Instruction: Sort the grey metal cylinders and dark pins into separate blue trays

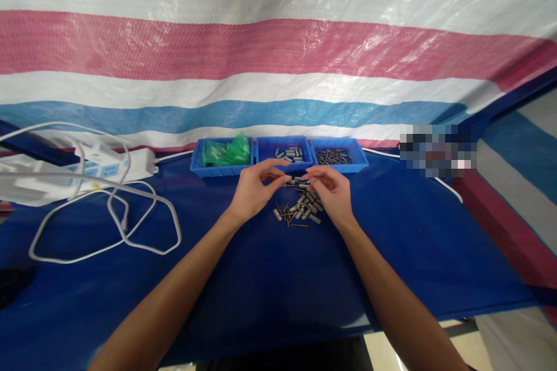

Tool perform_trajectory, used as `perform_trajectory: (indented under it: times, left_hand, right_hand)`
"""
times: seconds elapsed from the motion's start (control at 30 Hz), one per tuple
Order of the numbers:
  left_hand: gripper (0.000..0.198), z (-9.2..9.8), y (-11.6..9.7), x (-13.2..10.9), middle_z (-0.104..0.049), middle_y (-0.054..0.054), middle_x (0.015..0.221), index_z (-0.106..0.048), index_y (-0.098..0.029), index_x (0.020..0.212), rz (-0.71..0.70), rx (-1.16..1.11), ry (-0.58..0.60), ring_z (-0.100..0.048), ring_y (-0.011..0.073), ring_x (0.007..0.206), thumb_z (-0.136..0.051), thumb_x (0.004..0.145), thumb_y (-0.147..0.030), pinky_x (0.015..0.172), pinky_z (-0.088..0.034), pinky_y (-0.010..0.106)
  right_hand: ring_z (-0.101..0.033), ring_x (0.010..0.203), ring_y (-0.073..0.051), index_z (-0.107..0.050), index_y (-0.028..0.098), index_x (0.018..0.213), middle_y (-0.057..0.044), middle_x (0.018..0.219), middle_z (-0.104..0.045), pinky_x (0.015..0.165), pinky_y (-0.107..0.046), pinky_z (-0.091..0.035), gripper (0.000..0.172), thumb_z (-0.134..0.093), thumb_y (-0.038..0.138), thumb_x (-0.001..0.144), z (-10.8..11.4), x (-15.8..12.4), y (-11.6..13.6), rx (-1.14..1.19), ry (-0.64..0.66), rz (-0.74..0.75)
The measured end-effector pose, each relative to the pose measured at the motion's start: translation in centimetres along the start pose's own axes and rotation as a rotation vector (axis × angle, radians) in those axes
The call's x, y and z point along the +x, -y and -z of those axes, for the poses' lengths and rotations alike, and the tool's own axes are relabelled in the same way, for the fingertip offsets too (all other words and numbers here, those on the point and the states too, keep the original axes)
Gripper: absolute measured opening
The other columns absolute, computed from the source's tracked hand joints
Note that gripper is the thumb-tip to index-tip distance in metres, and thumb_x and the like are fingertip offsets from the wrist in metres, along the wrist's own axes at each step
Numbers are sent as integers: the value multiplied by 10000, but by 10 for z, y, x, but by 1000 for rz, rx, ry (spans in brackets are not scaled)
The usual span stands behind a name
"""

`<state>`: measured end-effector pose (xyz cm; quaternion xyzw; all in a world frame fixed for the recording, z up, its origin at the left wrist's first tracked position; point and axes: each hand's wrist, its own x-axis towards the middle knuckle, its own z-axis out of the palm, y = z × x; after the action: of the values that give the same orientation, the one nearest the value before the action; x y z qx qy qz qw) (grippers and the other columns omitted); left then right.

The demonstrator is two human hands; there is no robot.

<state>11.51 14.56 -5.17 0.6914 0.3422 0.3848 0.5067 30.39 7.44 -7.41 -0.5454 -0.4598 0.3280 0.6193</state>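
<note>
Both hands are raised over a loose pile of small silver cylinders and thin brass-coloured pins on the blue table. My left hand is at the pile's left, thumb and forefinger pinched together. Facing it from the right, my right hand has its fingertips closed too. The fingertips are a short gap apart; whatever they pinch is too small to make out. Just beyond stand three blue bins: the left one has green plastic bags, the middle one silver cylinders, the right one pins.
A white power strip and looped white cables lie on the left of the blue table. A striped plastic sheet hangs behind the bins. Something blurred out sits at the back right.
</note>
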Motion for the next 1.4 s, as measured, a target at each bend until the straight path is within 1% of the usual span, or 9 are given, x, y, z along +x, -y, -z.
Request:
perform_trajectory:
  times: [0.2,0.33,0.53,0.77,0.9,1.03,1.27,1.33,1.4]
  left_hand:
    - [296,0,2,0,-637,-30,585,-708,-195,1044,36,49,-38,-598,137,507,-715,919,-463,528,-460,239]
    - [208,0,4,0,-456,-65,566,-666,-213,1107,-14,150,-37,-459,114,500,-549,1020,-362,513,-350,232]
    - [244,-5,8,-1,-576,-28,741,-584,-221,1226,-19,47,33,-601,140,688,-562,1005,-323,670,-481,243]
    - [349,-8,5,-1,-683,-13,813,-558,-215,1119,81,-171,0,-729,160,779,-771,859,-311,800,-587,292]
    - [377,-6,0,-1,-717,11,845,-594,-202,1097,86,-183,10,-742,169,816,-822,815,-305,825,-604,303]
    - [325,-8,1,-2,-726,20,843,-633,-191,1058,83,-180,33,-748,173,817,-818,821,-315,822,-615,304]
    - [164,-11,8,-3,-767,41,906,-649,-191,1043,28,-45,1,-777,203,879,-701,914,-277,866,-630,335]
    - [122,-9,6,-3,-777,61,974,-686,-183,1034,-59,115,-8,-771,208,906,-672,933,-249,896,-625,350]
    - [173,-7,3,-4,-782,81,1093,-726,-182,1082,-197,271,101,-758,215,1006,-602,961,-186,979,-600,373]
  right_hand:
    - [-689,716,-186,-767,252,967,-30,903,-771,664,-334,-582,122,-719,313,873,-1,-2,-2,-33,92,13]
    - [-685,709,-177,-768,256,980,-21,896,-766,646,-324,-579,125,-704,278,875,1,-2,-2,-19,134,24]
    - [-683,666,-174,-771,261,976,-16,867,-776,643,-338,-594,141,-739,319,852,1,0,-1,39,136,-32]
    - [-719,678,-180,-757,271,1105,-18,895,-795,654,-340,-620,379,-861,404,766,1,0,-1,152,214,-157]
    - [-719,663,-174,-793,239,956,-22,840,-792,641,-321,-611,303,-888,432,743,0,1,1,184,217,-178]
    - [-699,603,-167,-806,225,863,-11,714,-767,596,-311,-591,279,-896,454,731,0,3,1,178,157,-200]
    - [-726,641,-200,-814,214,852,-34,724,-773,666,-363,-616,297,-907,460,714,4,7,0,118,53,-183]
    - [-731,656,-208,-803,215,867,-33,753,-777,690,-379,-628,300,-900,459,722,8,9,1,75,-77,-108]
    - [-741,688,-214,-786,207,894,-40,795,-782,723,-391,-638,316,-878,470,745,13,11,1,14,-265,-17]
